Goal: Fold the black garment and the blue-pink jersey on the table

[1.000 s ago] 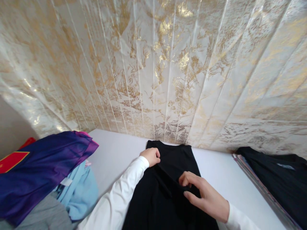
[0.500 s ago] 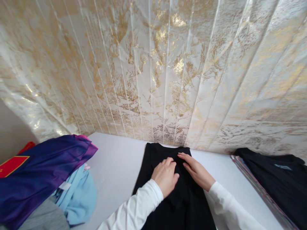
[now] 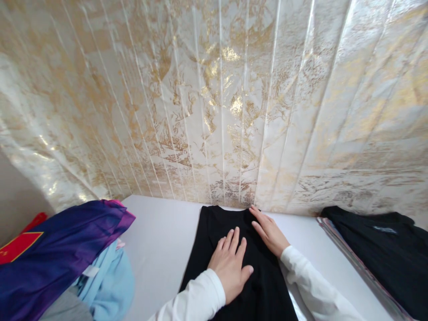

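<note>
A black garment, apparently a shirt (image 3: 197,263), lies spread on the white table with its curved neckline at the far end. My left hand (image 3: 230,263) rests flat on its middle, fingers spread and pointing away from me. Near the far right corner of the cloth, my right hand (image 3: 269,232) lies with fingers stretched out, the tips by the neckline edge. Neither hand grips the fabric. The near end of the garment runs out of view at the bottom.
On the left is a loose heap with a purple garment (image 3: 67,240), a light blue cloth (image 3: 113,281) and a grey cloth (image 3: 65,307). A folded stack topped by a black shirt (image 3: 377,249) stands on the right. Behind the white table (image 3: 157,232) hangs a gold-patterned sheet (image 3: 207,111).
My left hand has come nearer to me and its fingers have spread flat. My right hand has shifted a little toward the neckline edge. The view has tilted slightly.
</note>
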Demonstrator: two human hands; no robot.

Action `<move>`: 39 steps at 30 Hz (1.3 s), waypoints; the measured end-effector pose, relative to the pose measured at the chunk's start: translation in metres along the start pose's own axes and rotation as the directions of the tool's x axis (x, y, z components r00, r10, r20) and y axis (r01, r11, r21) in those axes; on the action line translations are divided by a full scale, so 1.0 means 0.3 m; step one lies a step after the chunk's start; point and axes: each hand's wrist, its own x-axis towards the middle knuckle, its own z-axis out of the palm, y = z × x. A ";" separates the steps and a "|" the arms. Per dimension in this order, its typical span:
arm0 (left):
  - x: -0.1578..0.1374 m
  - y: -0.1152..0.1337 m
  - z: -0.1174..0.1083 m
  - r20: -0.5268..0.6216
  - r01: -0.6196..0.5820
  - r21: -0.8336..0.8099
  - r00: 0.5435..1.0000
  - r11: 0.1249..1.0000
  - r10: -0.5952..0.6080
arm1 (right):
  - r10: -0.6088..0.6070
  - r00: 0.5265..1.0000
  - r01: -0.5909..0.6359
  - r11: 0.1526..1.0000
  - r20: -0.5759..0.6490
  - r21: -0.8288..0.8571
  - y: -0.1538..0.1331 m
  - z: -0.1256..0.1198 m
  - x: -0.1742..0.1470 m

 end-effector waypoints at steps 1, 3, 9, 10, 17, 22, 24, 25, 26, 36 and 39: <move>0.016 0.011 -0.002 -0.014 -0.027 -0.008 1.000 1.000 0.027 | 0.037 0.998 -0.035 0.998 -0.045 0.044 0.027 -0.017 0.006; 0.053 0.030 0.003 -0.031 -0.078 -0.032 0.997 0.996 0.077 | 0.103 0.992 -0.096 0.991 -0.075 0.091 0.081 -0.053 0.016; 0.131 0.044 0.062 -0.010 -0.185 -0.103 0.983 0.977 0.185 | 0.128 0.992 -0.124 0.982 -0.018 0.141 0.178 -0.094 0.060; 0.132 0.043 0.073 -0.010 -0.195 -0.104 0.981 0.975 0.195 | 0.112 0.994 -0.111 0.981 0.003 0.157 0.183 -0.087 0.074; 0.093 0.051 0.087 0.019 -0.168 -0.078 0.985 0.983 0.170 | 0.024 0.998 -0.039 0.971 0.064 0.237 0.212 -0.045 0.169; 0.075 0.062 0.045 0.023 -0.188 -0.066 0.982 0.980 0.189 | 0.006 0.999 -0.013 0.989 0.049 0.148 0.229 -0.079 0.152; 0.073 0.062 0.040 0.018 -0.195 -0.078 0.980 0.978 0.197 | -0.016 0.999 0.011 0.995 0.051 0.098 0.221 -0.088 0.140; 0.074 0.061 0.042 0.013 -0.197 -0.083 0.980 0.977 0.199 | -0.030 0.998 0.026 0.997 0.058 0.069 0.214 -0.089 0.136; 0.076 0.060 0.047 0.007 -0.197 -0.085 0.980 0.977 0.198 | -0.047 0.997 0.044 0.998 0.069 0.040 0.207 -0.088 0.134; 0.084 0.050 0.089 0.007 -0.204 -0.067 0.979 0.977 0.204 | -0.046 0.986 0.091 0.956 0.162 -0.280 0.147 -0.098 0.139; 0.081 0.052 0.089 0.006 -0.202 -0.074 0.979 0.977 0.203 | -0.007 0.988 0.064 0.926 0.153 -0.372 0.120 -0.111 0.139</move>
